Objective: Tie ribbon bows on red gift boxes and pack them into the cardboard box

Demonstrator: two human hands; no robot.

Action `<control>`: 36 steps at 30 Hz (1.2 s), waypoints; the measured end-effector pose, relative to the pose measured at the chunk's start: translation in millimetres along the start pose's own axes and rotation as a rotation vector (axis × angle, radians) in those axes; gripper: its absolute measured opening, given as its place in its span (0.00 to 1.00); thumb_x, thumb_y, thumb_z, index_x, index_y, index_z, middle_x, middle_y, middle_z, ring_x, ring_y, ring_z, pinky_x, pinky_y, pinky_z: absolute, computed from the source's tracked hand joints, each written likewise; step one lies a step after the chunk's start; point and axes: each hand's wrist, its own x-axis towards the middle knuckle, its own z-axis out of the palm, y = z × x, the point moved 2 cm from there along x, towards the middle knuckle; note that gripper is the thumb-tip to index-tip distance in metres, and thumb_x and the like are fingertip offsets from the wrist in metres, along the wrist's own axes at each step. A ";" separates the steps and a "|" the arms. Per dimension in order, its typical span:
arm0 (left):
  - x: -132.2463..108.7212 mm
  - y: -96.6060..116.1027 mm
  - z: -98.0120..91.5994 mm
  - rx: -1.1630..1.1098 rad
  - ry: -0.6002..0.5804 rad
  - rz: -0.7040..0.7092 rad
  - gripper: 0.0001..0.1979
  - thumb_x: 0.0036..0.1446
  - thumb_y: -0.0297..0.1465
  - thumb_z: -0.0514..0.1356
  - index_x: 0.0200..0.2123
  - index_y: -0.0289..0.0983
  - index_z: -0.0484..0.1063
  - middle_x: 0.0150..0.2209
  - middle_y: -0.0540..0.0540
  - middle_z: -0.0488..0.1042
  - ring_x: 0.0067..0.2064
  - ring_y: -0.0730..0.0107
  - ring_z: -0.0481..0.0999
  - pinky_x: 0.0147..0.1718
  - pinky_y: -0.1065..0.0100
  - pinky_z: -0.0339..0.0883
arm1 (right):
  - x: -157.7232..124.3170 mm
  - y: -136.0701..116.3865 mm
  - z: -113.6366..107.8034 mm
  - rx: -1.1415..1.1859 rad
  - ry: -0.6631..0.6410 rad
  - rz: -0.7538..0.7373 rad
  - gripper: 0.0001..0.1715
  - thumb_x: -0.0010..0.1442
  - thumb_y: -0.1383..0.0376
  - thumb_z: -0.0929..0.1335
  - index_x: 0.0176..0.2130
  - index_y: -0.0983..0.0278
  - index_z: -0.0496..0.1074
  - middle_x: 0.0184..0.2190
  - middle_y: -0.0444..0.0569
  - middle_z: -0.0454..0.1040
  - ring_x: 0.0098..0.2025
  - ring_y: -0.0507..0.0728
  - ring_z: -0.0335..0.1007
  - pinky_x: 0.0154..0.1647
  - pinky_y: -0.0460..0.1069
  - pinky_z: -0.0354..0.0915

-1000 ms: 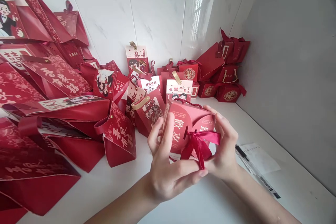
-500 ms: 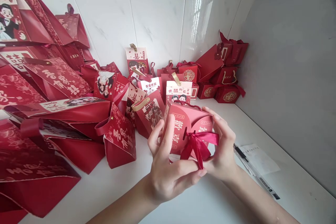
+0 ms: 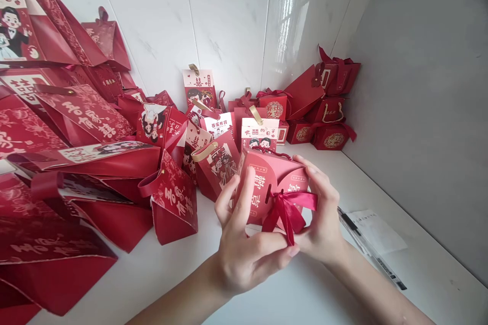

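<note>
The left hand (image 3: 247, 256) and right hand (image 3: 324, 221) both clasp a red gift box (image 3: 263, 175) from either side, held just above the white surface (image 3: 171, 274), its ribbon bow (image 3: 287, 208) facing the person. Red bags (image 3: 95, 162) are piled beyond, against the tiled wall (image 3: 229, 25).

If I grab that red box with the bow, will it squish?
Probably a bit: the red gift box looks like thin folded card, so squeezing may dent it. It seems light, since the left hand and right hand hold it with just fingers. The ribbon bow looks floppy.
</note>
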 end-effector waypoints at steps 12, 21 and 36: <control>1.5 0.2 -0.7 0.009 0.011 0.021 0.09 0.61 0.31 0.54 0.27 0.40 0.67 0.67 0.50 0.43 0.67 0.66 0.44 0.58 0.56 0.48 | 1.6 -2.1 -0.7 -0.015 -0.005 0.007 0.53 0.47 0.54 0.75 0.62 0.61 0.47 0.58 0.62 0.54 0.61 0.72 0.53 0.55 0.69 0.60; 1.2 -1.0 0.2 0.018 0.023 0.024 0.10 0.62 0.32 0.53 0.27 0.40 0.65 0.65 0.47 0.51 0.65 0.64 0.48 0.55 0.57 0.53 | 2.5 -2.8 -1.1 -0.011 0.002 -0.005 0.53 0.47 0.54 0.75 0.62 0.62 0.48 0.58 0.63 0.55 0.60 0.71 0.54 0.55 0.68 0.60; -4.7 -8.5 8.6 0.023 0.000 -0.012 0.07 0.58 0.28 0.54 0.26 0.36 0.63 0.55 0.38 0.62 0.62 0.49 0.54 0.53 0.51 0.59 | -0.7 2.7 -2.8 -0.023 -0.029 0.042 0.52 0.47 0.53 0.75 0.61 0.62 0.49 0.58 0.63 0.54 0.62 0.70 0.52 0.55 0.67 0.62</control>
